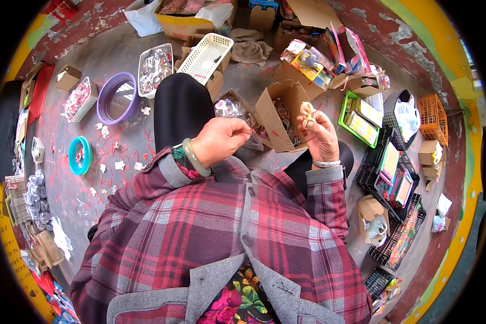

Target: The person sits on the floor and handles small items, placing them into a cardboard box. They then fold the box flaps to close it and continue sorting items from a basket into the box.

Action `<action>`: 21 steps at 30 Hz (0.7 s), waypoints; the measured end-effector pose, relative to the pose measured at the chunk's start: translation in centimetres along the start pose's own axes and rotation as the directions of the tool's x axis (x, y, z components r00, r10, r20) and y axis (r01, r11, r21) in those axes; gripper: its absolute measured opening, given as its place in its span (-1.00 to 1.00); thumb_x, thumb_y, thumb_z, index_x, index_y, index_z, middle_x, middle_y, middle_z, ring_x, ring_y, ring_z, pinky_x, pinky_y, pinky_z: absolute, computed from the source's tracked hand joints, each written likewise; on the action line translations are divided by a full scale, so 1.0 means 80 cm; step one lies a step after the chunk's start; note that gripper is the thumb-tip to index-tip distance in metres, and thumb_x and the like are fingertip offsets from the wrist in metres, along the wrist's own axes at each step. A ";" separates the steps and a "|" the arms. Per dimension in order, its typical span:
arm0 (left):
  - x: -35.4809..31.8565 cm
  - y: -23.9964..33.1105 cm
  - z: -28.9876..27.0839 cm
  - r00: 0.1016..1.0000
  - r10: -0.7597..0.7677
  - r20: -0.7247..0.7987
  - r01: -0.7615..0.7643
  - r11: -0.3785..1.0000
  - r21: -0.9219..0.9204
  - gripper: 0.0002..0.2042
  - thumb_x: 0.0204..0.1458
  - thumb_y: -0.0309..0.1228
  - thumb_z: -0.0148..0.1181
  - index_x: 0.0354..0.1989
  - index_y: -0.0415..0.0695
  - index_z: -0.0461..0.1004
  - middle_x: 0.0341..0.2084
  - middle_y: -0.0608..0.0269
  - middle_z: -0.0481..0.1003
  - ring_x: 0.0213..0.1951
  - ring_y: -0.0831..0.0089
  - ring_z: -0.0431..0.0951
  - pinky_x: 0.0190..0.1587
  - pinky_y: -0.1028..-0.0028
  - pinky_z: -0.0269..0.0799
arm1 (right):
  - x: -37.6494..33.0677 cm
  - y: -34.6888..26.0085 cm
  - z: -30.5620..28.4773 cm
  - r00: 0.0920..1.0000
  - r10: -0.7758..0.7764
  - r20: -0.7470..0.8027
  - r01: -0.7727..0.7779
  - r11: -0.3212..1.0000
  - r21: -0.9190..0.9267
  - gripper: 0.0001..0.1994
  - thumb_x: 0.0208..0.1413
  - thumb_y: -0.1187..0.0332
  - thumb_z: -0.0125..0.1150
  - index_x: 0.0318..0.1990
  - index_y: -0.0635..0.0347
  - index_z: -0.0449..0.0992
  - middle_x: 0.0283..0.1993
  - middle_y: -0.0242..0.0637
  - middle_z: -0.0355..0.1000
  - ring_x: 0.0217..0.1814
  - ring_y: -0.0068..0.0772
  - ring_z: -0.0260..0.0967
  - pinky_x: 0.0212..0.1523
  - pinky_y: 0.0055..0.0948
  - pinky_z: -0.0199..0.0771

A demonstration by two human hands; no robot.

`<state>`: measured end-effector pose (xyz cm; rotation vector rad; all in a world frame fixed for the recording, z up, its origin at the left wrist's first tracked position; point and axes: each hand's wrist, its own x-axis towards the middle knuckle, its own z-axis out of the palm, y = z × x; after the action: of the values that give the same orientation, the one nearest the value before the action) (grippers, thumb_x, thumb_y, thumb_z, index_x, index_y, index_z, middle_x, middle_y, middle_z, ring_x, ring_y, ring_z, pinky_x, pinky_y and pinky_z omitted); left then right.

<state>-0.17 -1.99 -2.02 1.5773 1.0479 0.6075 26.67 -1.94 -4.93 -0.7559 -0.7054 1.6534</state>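
Here in the head view, you have both hands up before you, just above the middle of the frame, and they're apart from each other. Your right hand [323, 136] is the one with the goods: thumb and fingers grasp a small beige-yellow looped item [306, 112], held upright, right of centre. Your left hand [221, 141], across at centre, has its fingers curled and the tips pressed into a pinch on a small red bit [252, 131], too tiny to make out properly. Between and just beyond them stands an open cardboard box [269, 125] with small coloured pieces inside, and next to it, on its left, a clear plastic bag [233, 109] with its contents blurred. Your dark-clad left knee [182, 108] rises at upper centre. Look to the upper left: a purple tub [103, 105], a white basket [140, 73] full of small wares, and lower down a turquoise basin [73, 162] with red and white bits in it, all resting on a grey floor [59, 127] strewn with white scraps [120, 165] and red strips. Over on the right, there's a green basket [346, 100] holding packets, with black crates [368, 181] below it and an orange basket [433, 116] near the wall.
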 end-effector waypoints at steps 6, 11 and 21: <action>0.000 -0.001 -0.002 1.000 -0.015 0.001 0.015 1.000 0.006 -0.89 -0.03 -0.54 0.07 -0.35 -0.30 0.47 -0.57 0.42 0.43 -0.48 0.71 0.35 -0.42 0.64 0.30 | -0.003 0.002 0.028 0.997 0.031 -0.074 -0.046 0.975 -0.217 -0.91 -0.03 0.57 0.10 -0.38 0.21 0.32 -0.22 -0.23 0.39 -0.28 -0.51 0.37 -0.28 -0.61 0.36; 0.004 -0.014 0.000 0.999 -0.046 0.007 0.046 0.995 -0.085 -0.89 -0.03 -0.53 0.09 -0.36 -0.31 0.47 -0.57 0.41 0.43 -0.51 0.73 0.35 -0.46 0.66 0.29 | -0.007 0.003 0.047 0.998 0.059 0.012 -0.048 0.900 -0.434 -0.64 0.05 0.58 -0.05 0.03 0.24 0.12 -0.34 -0.19 0.43 -0.48 -0.57 0.37 -0.51 -0.70 0.34; 0.007 0.005 -0.007 0.955 -0.284 0.083 0.296 0.916 -0.272 -0.90 -0.05 -0.50 0.12 -0.43 -0.30 0.48 -0.57 0.31 0.46 -0.52 0.65 0.45 -0.47 0.65 0.38 | -0.019 -0.011 0.079 0.994 0.105 -0.023 -0.100 0.824 -0.557 -0.64 -0.02 0.64 0.01 0.00 0.28 0.34 -0.31 -0.24 0.44 -0.38 -0.60 0.37 -0.40 -0.67 0.37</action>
<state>-0.24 -1.23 -1.56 1.1536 1.0864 0.4919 22.49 -3.63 -0.18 -1.2203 -1.2015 1.5519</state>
